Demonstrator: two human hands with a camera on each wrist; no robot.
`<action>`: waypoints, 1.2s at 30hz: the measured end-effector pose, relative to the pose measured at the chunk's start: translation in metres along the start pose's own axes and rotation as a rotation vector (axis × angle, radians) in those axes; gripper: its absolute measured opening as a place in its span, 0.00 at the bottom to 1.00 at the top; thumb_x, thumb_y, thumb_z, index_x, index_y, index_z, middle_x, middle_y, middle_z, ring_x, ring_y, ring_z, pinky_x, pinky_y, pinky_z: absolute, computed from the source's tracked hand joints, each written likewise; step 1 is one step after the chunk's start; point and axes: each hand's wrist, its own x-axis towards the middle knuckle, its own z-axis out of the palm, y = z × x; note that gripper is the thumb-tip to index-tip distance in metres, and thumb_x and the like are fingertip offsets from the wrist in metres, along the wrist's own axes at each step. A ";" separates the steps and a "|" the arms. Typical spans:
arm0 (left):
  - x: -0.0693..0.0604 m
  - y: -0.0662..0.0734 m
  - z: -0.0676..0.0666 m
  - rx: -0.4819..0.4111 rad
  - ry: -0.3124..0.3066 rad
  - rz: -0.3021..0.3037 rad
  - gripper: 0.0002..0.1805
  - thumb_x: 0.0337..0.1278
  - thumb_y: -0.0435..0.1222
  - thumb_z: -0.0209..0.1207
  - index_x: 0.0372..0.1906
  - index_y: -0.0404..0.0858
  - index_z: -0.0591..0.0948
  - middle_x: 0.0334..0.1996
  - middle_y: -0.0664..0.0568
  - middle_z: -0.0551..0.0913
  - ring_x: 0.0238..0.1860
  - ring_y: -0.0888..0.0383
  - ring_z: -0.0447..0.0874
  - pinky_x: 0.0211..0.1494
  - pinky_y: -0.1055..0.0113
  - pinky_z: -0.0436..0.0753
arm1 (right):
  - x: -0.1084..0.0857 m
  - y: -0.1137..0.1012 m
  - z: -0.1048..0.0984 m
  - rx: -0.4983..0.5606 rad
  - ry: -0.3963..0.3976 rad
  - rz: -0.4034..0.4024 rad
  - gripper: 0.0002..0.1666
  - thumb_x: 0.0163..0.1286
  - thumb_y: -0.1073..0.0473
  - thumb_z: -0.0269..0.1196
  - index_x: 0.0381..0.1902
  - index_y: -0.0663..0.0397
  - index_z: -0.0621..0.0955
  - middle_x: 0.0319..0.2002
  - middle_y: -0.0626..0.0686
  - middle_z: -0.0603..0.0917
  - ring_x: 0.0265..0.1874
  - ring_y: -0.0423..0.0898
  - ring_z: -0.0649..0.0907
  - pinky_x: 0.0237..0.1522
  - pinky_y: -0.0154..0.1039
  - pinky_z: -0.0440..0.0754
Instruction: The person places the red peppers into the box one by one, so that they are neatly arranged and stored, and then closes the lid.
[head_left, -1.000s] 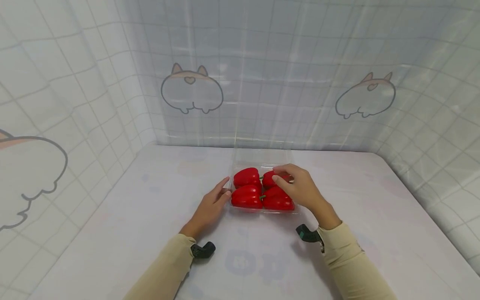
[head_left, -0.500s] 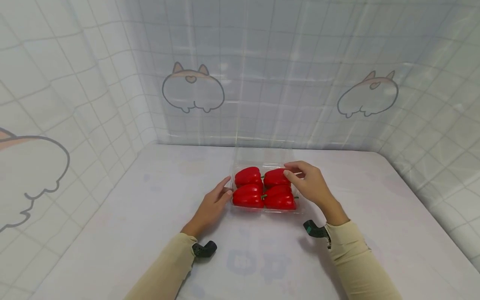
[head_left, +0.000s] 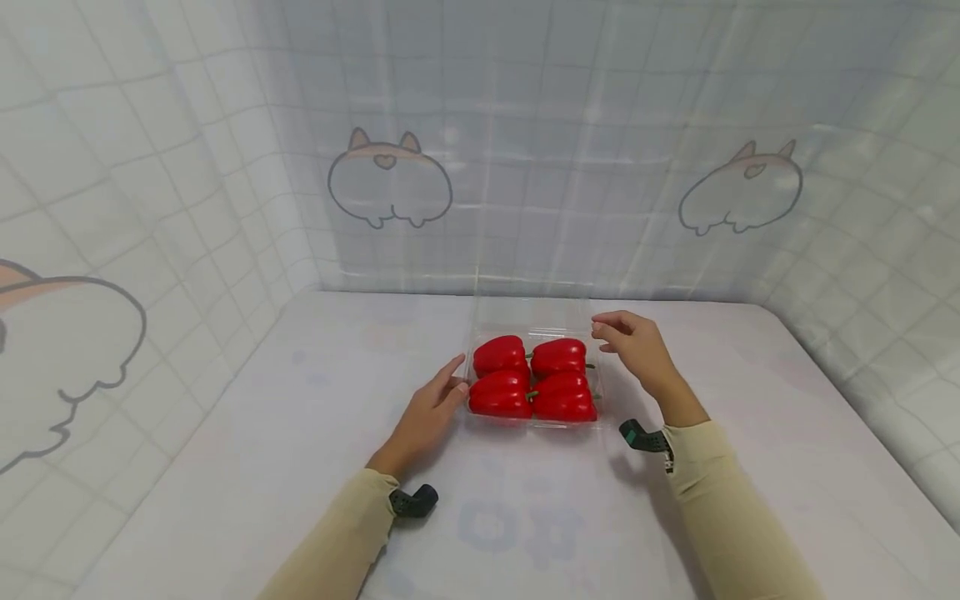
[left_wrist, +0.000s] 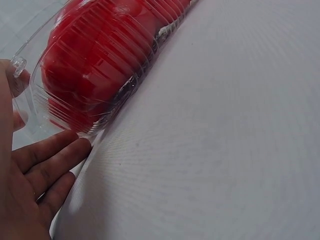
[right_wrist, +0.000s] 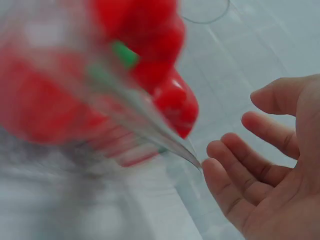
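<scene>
Several red bell peppers (head_left: pixel 562 357) with green stems lie in two rows inside a clear plastic clamshell box (head_left: pixel 534 423). Its transparent lid (head_left: pixel 534 313) is folded back behind them. My left hand (head_left: pixel 424 417) rests against the box's left side; in the left wrist view its fingers (left_wrist: pixel 55 162) reach straight to the lower wall. Just beyond the box's right back corner is my right hand (head_left: pixel 637 350), holding nothing. The right wrist view shows its thumb and loosely bent fingers (right_wrist: pixel 235 192) apart, with one fingertip close to the box's rim; whether it touches, I cannot tell.
A pale cloth with faint printing covers the table (head_left: pixel 360 350). Behind it and on both sides hang white grid-patterned curtains (head_left: pixel 540 150) with cartoon animal drawings. Each wrist carries a dark strapped device (head_left: pixel 414 502).
My right hand has drawn back from the back right pepper, rightward and away past the box's edge. That pepper now shows fully in the box. The left hand stays at the left side.
</scene>
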 end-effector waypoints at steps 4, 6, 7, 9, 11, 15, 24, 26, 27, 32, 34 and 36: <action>0.001 0.001 0.000 0.005 0.007 0.000 0.31 0.74 0.51 0.50 0.78 0.61 0.59 0.58 0.55 0.80 0.60 0.54 0.77 0.62 0.51 0.78 | 0.012 0.004 -0.007 0.052 -0.004 0.082 0.25 0.76 0.51 0.59 0.60 0.66 0.78 0.56 0.67 0.80 0.55 0.59 0.81 0.46 0.38 0.85; 0.002 0.002 0.000 0.009 0.006 -0.001 0.32 0.74 0.51 0.51 0.78 0.61 0.59 0.58 0.55 0.80 0.60 0.54 0.77 0.62 0.51 0.78 | 0.015 0.007 -0.009 0.050 -0.009 0.112 0.26 0.77 0.52 0.58 0.61 0.67 0.76 0.57 0.67 0.79 0.55 0.59 0.81 0.47 0.38 0.85; 0.002 0.002 0.000 0.008 0.004 0.002 0.32 0.74 0.51 0.51 0.78 0.60 0.59 0.58 0.54 0.80 0.60 0.54 0.77 0.62 0.51 0.78 | 0.017 0.008 -0.010 0.052 -0.016 0.126 0.26 0.77 0.52 0.57 0.62 0.68 0.76 0.58 0.67 0.79 0.55 0.59 0.81 0.48 0.39 0.85; 0.002 0.002 0.000 0.007 0.000 0.002 0.32 0.74 0.51 0.51 0.78 0.60 0.59 0.58 0.55 0.80 0.59 0.54 0.77 0.61 0.51 0.79 | 0.019 0.012 -0.011 0.068 -0.036 0.152 0.28 0.77 0.52 0.57 0.64 0.68 0.74 0.60 0.67 0.78 0.57 0.60 0.80 0.51 0.43 0.84; 0.002 0.002 0.000 0.000 -0.007 0.004 0.32 0.74 0.51 0.51 0.78 0.59 0.59 0.57 0.55 0.80 0.60 0.54 0.77 0.62 0.50 0.78 | 0.022 0.016 -0.011 0.092 -0.059 0.186 0.29 0.77 0.51 0.56 0.66 0.68 0.72 0.62 0.67 0.76 0.58 0.60 0.80 0.54 0.46 0.82; 0.001 0.001 0.001 -0.019 -0.016 -0.005 0.31 0.74 0.52 0.50 0.78 0.62 0.59 0.58 0.56 0.79 0.60 0.54 0.76 0.63 0.50 0.77 | 0.028 0.025 -0.009 0.152 -0.090 0.269 0.32 0.77 0.52 0.57 0.71 0.64 0.67 0.66 0.66 0.74 0.60 0.60 0.79 0.58 0.49 0.79; 0.000 -0.001 0.000 -0.013 -0.004 0.004 0.32 0.73 0.52 0.51 0.78 0.61 0.59 0.60 0.55 0.79 0.62 0.54 0.76 0.62 0.49 0.78 | 0.041 0.033 0.000 0.255 -0.104 0.355 0.41 0.77 0.51 0.58 0.78 0.61 0.57 0.68 0.66 0.71 0.61 0.60 0.79 0.57 0.43 0.79; 0.001 -0.002 0.000 -0.005 -0.005 0.010 0.32 0.73 0.53 0.50 0.79 0.60 0.59 0.62 0.55 0.78 0.63 0.54 0.75 0.63 0.50 0.77 | 0.041 0.032 0.001 0.238 -0.117 0.362 0.42 0.76 0.50 0.58 0.78 0.62 0.56 0.68 0.66 0.72 0.61 0.59 0.79 0.58 0.43 0.78; 0.001 -0.002 0.000 -0.002 -0.006 0.010 0.33 0.73 0.53 0.50 0.79 0.60 0.59 0.63 0.55 0.78 0.63 0.54 0.75 0.63 0.49 0.77 | 0.041 0.032 0.002 0.222 -0.122 0.366 0.42 0.76 0.50 0.58 0.78 0.62 0.57 0.67 0.66 0.73 0.60 0.59 0.79 0.58 0.44 0.78; 0.000 -0.004 -0.001 -0.008 -0.018 0.023 0.33 0.74 0.52 0.51 0.79 0.59 0.58 0.63 0.55 0.78 0.64 0.54 0.74 0.64 0.49 0.76 | 0.041 0.032 0.004 0.153 -0.163 0.348 0.40 0.76 0.50 0.58 0.76 0.65 0.59 0.66 0.66 0.74 0.56 0.56 0.82 0.57 0.44 0.80; 0.000 -0.004 -0.002 -0.002 -0.029 0.041 0.35 0.73 0.51 0.52 0.79 0.58 0.57 0.63 0.54 0.77 0.64 0.54 0.74 0.65 0.48 0.75 | 0.041 0.032 0.004 0.154 -0.170 0.342 0.38 0.77 0.51 0.58 0.76 0.64 0.61 0.65 0.66 0.75 0.54 0.54 0.83 0.55 0.43 0.81; 0.000 -0.005 -0.002 0.023 -0.040 0.051 0.38 0.70 0.51 0.55 0.80 0.59 0.55 0.63 0.54 0.76 0.65 0.54 0.73 0.65 0.48 0.75 | 0.041 0.033 0.004 0.171 -0.169 0.336 0.37 0.77 0.52 0.57 0.76 0.64 0.61 0.65 0.66 0.75 0.53 0.53 0.84 0.54 0.43 0.82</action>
